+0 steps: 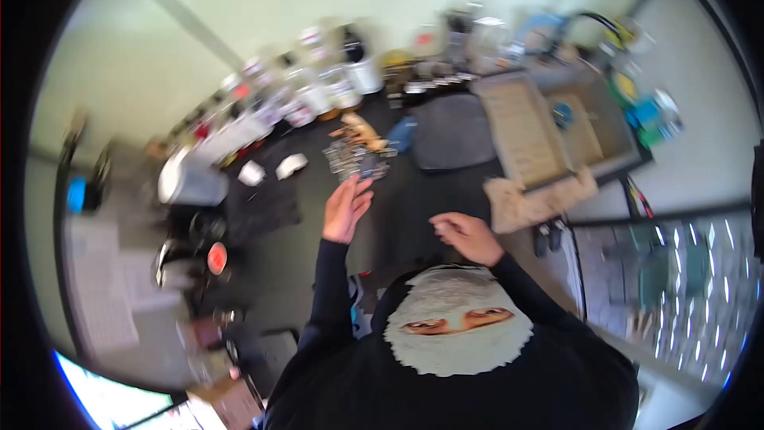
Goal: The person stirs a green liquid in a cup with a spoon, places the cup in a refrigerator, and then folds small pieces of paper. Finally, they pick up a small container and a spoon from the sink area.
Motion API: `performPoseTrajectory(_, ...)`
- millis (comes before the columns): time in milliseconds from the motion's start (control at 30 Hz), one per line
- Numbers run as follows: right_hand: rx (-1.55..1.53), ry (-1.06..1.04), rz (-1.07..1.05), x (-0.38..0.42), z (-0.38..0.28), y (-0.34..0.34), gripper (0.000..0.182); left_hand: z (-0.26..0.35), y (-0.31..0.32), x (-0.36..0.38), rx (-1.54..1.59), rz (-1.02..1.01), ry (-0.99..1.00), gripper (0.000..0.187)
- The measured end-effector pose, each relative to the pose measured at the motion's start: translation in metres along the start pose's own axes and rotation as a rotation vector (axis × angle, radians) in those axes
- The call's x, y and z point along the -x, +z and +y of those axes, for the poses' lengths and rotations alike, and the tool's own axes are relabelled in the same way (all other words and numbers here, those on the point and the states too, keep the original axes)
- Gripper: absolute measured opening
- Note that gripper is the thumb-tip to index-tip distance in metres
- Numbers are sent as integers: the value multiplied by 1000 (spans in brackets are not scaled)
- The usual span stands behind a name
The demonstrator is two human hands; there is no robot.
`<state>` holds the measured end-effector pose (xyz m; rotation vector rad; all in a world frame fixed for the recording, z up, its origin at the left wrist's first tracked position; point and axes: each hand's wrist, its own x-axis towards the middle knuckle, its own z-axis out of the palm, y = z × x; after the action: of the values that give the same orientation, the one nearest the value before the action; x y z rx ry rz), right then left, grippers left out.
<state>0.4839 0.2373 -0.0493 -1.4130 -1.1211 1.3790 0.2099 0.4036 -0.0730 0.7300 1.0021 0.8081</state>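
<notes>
My left hand (348,209) is over the black table with its fingers stretched forward and apart, and I see nothing in it. Just beyond its fingertips lies a pile of small metallic pieces (354,161), too blurred to name. A tan, hand-shaped object (362,132) rests at the back of that pile. My right hand (468,237) hovers over the table's near right part, fingers loosely bent but apart and pointing left. Nothing shows in it, though motion blurs the fingertips. Nearest to it is a beige fluffy cloth (529,201).
Bottles and jars (318,91) line the back of the black table (278,247). A dark pad (454,131) lies beside an open case (521,127) at right. White scraps (291,165), a white tub (191,177) and a round red-topped item (216,258) sit at left.
</notes>
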Motion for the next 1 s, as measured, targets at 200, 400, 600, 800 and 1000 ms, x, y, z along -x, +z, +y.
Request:
performPoseTrajectory(200, 264, 18, -79, 12, -12, -21, 37, -47, 103, 37, -355, -274, -90, 36)
performPoseTrajectory(400, 386, 27, 61, 58, -7, -65, 51, -102, 174, 34, -448, -491, -45, 56)
performPoseTrajectory(600, 284, 93, 239, 125, 53, -119, 50, -123, 249, 15, -821, -743, 186, 39)
performPoseTrajectory(800, 171, 207, 328, 197, 126, -177, 45, -169, 332, 15, -1441, -760, 673, 70)
performPoseTrajectory(1000, 35, 255, 350, 276, 207, -270, 39, -248, 315, -4, -2136, -294, 585, 105)
